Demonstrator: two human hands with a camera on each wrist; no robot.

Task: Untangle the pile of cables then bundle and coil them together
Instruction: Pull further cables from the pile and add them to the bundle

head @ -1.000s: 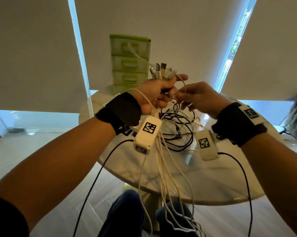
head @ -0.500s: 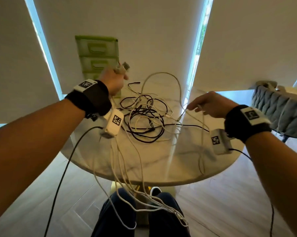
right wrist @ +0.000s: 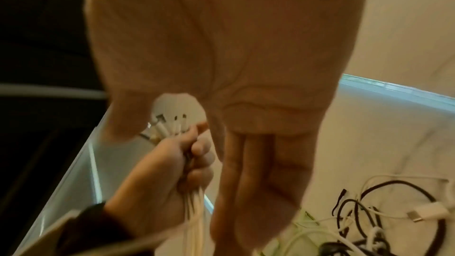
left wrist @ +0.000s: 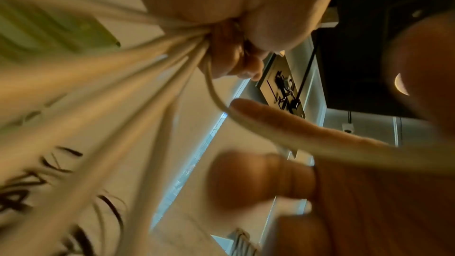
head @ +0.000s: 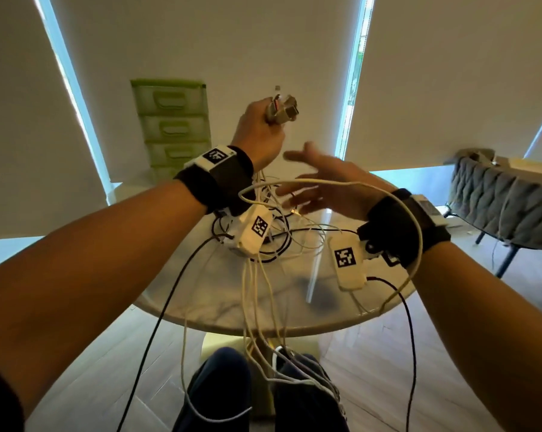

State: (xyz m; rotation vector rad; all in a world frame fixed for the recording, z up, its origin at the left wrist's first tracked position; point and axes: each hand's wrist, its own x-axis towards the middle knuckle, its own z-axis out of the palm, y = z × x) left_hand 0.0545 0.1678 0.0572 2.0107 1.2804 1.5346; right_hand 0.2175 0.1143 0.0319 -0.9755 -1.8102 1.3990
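My left hand (head: pixel 260 126) is raised above the table and grips a bundle of white cables (right wrist: pixel 194 207) just below their plugs (head: pixel 282 110); the cables hang from the fist down past the table edge (head: pixel 257 307). My right hand (head: pixel 319 185) is flat and open, fingers straight, just below and right of the left fist. One white cable loop (head: pixel 413 219) is draped over my right wrist. A tangle of black and white cables (head: pixel 279 241) lies on the round marble table (head: pixel 207 294), partly hidden by my wrists. In the left wrist view the white cables (left wrist: pixel 123 85) fan out from the closed fist.
A green drawer unit (head: pixel 173 126) stands behind the table on the left. A grey quilted chair (head: pixel 506 201) is at the right. My knees (head: pixel 219 391) are under the table's near edge, with white cable ends lying over them.
The right hand let go of the white cable it was pulling to the right and swung back toward the left fist, now open. The left hand rose higher with the bundle.
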